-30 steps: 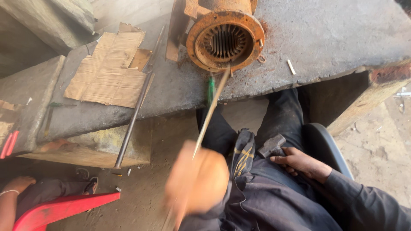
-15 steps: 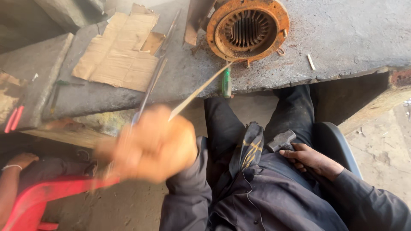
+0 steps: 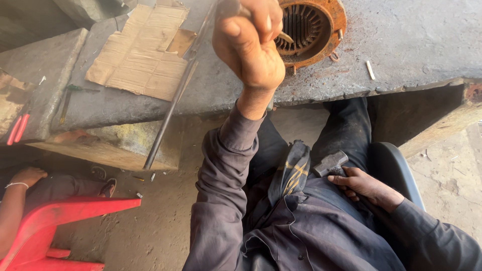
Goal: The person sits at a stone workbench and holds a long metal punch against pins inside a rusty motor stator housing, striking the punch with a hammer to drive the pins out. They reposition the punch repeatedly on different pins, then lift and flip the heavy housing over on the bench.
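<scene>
Rusty motor shell [image 3: 311, 30] sits at the bench's [image 3: 411, 45] front edge, slots emptied; our left hand [image 3: 251, 45] clenches a thin strip [image 3: 285, 36], right hand [image 3: 364, 183] grips a hammer [image 3: 330, 163], unused.

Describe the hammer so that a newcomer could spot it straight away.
Start at the grey stone slab with the rusty orange motor shell, then drop to the seated person's lap. There the right hand rests holding the hammer: the only dull grey metal head against dark clothing.
</scene>
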